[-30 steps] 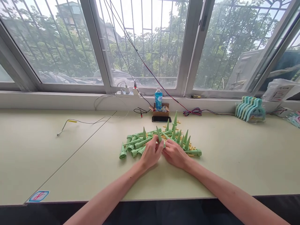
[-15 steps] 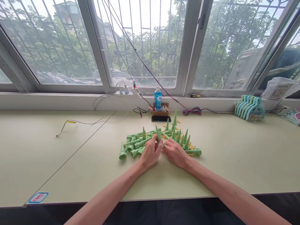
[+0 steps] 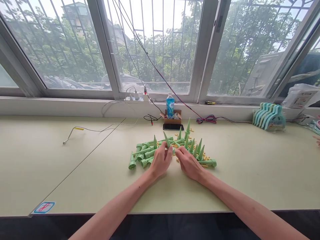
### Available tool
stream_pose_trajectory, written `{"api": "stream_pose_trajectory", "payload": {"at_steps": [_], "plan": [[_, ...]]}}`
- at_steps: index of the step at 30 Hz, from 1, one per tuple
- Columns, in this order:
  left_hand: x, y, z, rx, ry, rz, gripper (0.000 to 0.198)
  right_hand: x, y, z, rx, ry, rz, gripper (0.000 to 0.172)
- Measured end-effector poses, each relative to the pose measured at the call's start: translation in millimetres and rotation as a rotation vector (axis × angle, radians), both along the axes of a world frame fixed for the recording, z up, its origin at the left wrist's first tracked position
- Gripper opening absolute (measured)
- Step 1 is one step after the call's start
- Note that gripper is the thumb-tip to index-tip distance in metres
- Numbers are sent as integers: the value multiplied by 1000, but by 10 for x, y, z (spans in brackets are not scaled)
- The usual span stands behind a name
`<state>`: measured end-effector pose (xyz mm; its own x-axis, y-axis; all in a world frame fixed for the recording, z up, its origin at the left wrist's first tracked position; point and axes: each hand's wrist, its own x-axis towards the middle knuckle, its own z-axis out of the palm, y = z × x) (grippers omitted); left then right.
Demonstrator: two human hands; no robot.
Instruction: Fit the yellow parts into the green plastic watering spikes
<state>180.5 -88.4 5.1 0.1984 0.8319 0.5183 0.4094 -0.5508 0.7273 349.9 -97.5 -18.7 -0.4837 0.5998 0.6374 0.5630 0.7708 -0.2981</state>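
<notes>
My left hand [image 3: 161, 159] is closed on a green cone-shaped spike [image 3: 166, 139] whose tip points up. Close beside it, my right hand [image 3: 189, 161] has its fingers pressed together near the base of that spike; what they hold is too small to make out. Several green spikes [image 3: 146, 151] lie in a pile to the left of my hands. More green spikes [image 3: 200, 154] stand upright to the right, among small yellow pieces [image 3: 206, 157]. One green spike [image 3: 208, 162] lies flat at the right end.
Behind the pile are a black phone [image 3: 173, 127], a small cardboard box [image 3: 177, 121] and a blue bottle [image 3: 170, 107]. Teal hangers [image 3: 268, 117] stand at the right. A white cable [image 3: 86, 129] crosses the left. Part of another person's hand [image 3: 317, 140] shows at the right edge.
The view has shifted slightly. The held spike tilts a little more to the left, and my hands are slightly farther apart. Another person's fingers have appeared at the right edge.
</notes>
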Motion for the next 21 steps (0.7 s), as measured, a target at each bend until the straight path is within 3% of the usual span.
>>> {"api": "stream_pose_trajectory", "payload": {"at_steps": [5,12,21], "plan": [[-7,-7,29,-17,-19,18,23,-20,6,-21,24,90,-29,38],[7,-8,19,5,-9,-3,21,-46,10,-53,20,119,-55,29],[28,39,-25,-11,-5,-26,23,-28,85,-71,97,108,-74,37]]}}
